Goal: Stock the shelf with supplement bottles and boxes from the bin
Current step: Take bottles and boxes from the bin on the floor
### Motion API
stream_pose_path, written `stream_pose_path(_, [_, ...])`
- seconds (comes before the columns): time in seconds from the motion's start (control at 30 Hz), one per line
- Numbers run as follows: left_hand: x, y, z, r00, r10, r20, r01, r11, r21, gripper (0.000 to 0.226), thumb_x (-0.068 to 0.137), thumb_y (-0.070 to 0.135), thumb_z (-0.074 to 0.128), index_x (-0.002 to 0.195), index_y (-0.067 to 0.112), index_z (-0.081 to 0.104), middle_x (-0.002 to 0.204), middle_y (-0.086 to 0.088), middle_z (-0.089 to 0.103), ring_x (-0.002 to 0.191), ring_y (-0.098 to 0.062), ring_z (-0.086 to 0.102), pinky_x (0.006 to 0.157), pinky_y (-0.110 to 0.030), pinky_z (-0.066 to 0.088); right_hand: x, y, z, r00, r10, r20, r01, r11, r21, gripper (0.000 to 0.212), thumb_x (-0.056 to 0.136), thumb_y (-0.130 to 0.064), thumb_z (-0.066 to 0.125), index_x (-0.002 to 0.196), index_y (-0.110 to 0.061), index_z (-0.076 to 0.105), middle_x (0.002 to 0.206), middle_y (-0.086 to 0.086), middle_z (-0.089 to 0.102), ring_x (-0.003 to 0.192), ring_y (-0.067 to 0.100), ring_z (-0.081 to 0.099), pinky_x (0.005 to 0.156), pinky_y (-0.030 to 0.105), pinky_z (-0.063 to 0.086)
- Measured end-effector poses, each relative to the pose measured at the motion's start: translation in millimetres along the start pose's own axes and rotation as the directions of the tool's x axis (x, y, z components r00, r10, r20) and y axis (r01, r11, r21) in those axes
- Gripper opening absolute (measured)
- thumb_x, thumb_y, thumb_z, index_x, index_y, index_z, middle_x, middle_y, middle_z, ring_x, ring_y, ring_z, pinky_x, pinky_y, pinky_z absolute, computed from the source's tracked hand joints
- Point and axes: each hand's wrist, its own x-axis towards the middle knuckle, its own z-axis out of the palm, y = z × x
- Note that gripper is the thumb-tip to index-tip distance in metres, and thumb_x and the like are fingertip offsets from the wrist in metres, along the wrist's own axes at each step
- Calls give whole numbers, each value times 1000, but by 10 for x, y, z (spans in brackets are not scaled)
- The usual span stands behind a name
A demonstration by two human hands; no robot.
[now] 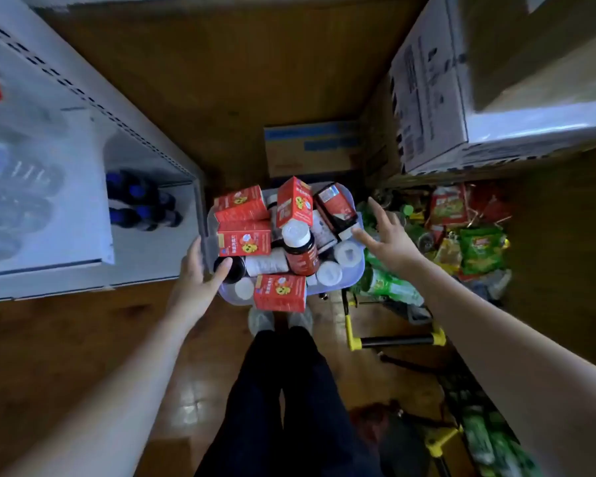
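Note:
A pale plastic bin (353, 275) sits on the floor in front of my feet, heaped with red supplement boxes (244, 238) and bottles with white caps, among them a dark red bottle (300, 251). My left hand (197, 273) grips the bin's left rim, thumb resting on a dark bottle (233, 268). At the bin's right side my right hand (389, 235) hovers with fingers spread, holding nothing. The white metal shelf (145, 256) stands to the left, with dark blue-capped bottles (141, 201) on its lower level.
A cardboard box (310, 149) lies behind the bin and a large white carton (434, 98) rises at upper right. Snack packets (475, 249) fill a yellow-framed cart (396, 340) on the right. My legs and shoes (279, 320) are just below the bin.

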Motion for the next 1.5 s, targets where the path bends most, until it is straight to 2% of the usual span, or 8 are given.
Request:
stream_pose_path(0.23, [212, -228, 180, 997, 72, 36, -68, 993, -96, 87, 76, 81, 52, 147, 58, 8, 149, 6, 33, 136, -14, 40, 104, -43, 41, 256, 239, 255, 995, -35, 95, 28, 997, 73, 91, 81, -81, 51, 150, -56, -2, 159, -2, 31, 145, 22, 30, 114, 52, 34])
stream_pose_path(0.47, [343, -338, 251, 987, 138, 79, -117, 967, -227, 89, 80, 72, 59, 149, 58, 4, 144, -4, 40, 133, -16, 46, 110, -52, 39, 259, 262, 402, 995, -95, 11, 90, 972, 218, 94, 81, -75, 59, 149, -60, -4, 152, -5, 43, 139, 22, 41, 109, 58, 38])
stream_pose_path(0.63, [347, -277, 258, 994, 99, 45, -82, 955, -284, 89, 79, 74, 57, 148, 60, 3, 138, -7, 39, 132, -15, 46, 111, -41, 37, 240, 272, 458, 992, -127, -9, 126, 974, 189, 96, 79, -77, 57, 151, -56, -4, 135, 6, 46, 122, 28, 48, 102, 56, 44])
stream_pose_path(0.93, [239, -225, 84, 946, 286, 152, -224, 916, -333, 86, 93, 42, 59, 158, 30, 4, 146, -19, 44, 136, -22, 46, 107, -31, 45, 63, 273, 480, 976, -213, -39, 217, 963, 159, 100, 78, -78, 55, 154, -48, -2, 125, 7, 39, 119, 23, 41, 105, 49, 42])
stream_pose_path(1.13, [-156, 121, -259, 940, 329, 88, -291, 910, -295, 72, 96, 17, 60, 156, 10, 20, 112, 6, 58, 108, 12, 55, 86, -7, 44, -303, -62, 251, 961, -270, -58, 276, 939, 203, 102, 77, -80, 55, 156, -43, 2, 132, 11, 41, 124, 28, 39, 109, 41, 37])
stream_pose_path(1.3, [-615, 254, -679, 937, 342, 76, -309, 908, -284, 72, 92, 5, 64, 153, 8, 27, 113, 5, 69, 109, -6, 64, 87, -15, 49, -772, -469, 6, 940, -339, -38, 339, 918, 207, 100, 76, -78, 58, 155, -47, 5, 136, -6, 42, 129, 20, 36, 115, 51, 30])
stream_pose_path(1.43, [-1180, 259, -994, 951, 299, 77, -260, 910, -323, 77, 93, 14, 66, 156, 22, 23, 131, 2, 62, 125, -13, 57, 103, -31, 49, -1245, -860, -167, 910, -413, 17, 402, 894, 198, 102, 73, -81, 60, 153, -52, 5, 115, -14, 42, 106, 16, 40, 99, 33, 38])
stream_pose_path(1.5, [-1479, 203, -1137, 955, 291, 56, -255, 903, -346, 80, 92, 19, 67, 156, 29, 20, 137, 2, 58, 129, -14, 54, 105, -35, 48, -1484, -1099, -200, 874, -485, 38, 462, 852, 247, 100, 82, -57, 71, 156, -38, 7, 116, -12, 44, 100, 2, 47, 88, 13, 40])
